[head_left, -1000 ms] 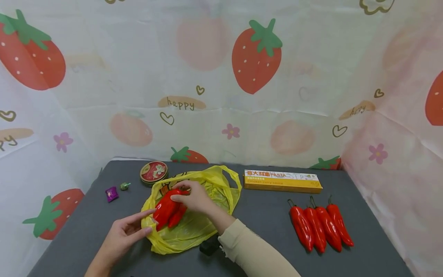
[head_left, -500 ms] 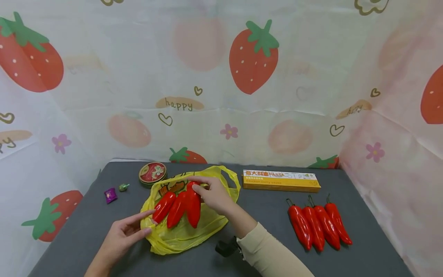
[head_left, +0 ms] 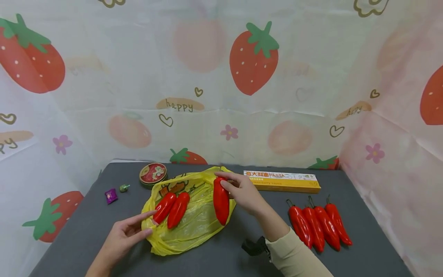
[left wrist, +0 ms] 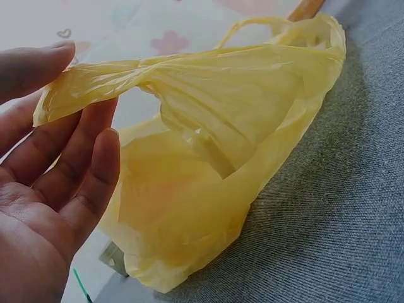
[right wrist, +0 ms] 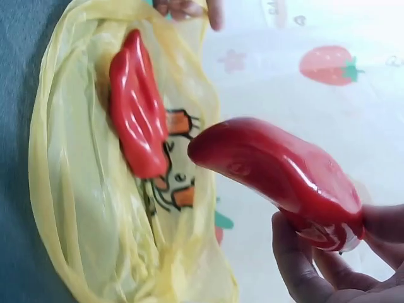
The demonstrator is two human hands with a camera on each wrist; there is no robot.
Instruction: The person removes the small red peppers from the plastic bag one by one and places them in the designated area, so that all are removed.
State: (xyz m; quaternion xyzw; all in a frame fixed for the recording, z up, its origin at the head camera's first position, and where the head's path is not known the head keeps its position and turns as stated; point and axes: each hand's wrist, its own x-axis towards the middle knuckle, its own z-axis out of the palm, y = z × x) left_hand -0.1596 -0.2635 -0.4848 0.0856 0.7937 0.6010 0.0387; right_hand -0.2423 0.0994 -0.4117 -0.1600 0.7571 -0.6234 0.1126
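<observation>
Here, strawberry cloth backs grey tabletop; left fingers pinch bag, right fingers pepper.

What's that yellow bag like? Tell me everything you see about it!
The yellow bag looks like thin, crinkly plastic, a bit see-through, with an orange and black cartoon printed on it. It lies slumped and wrinkled on the dark table, its mouth open. The left hand pinches its left edge, and two red peppers lie inside. A loop that looks like a handle shows in the left wrist view.
</observation>
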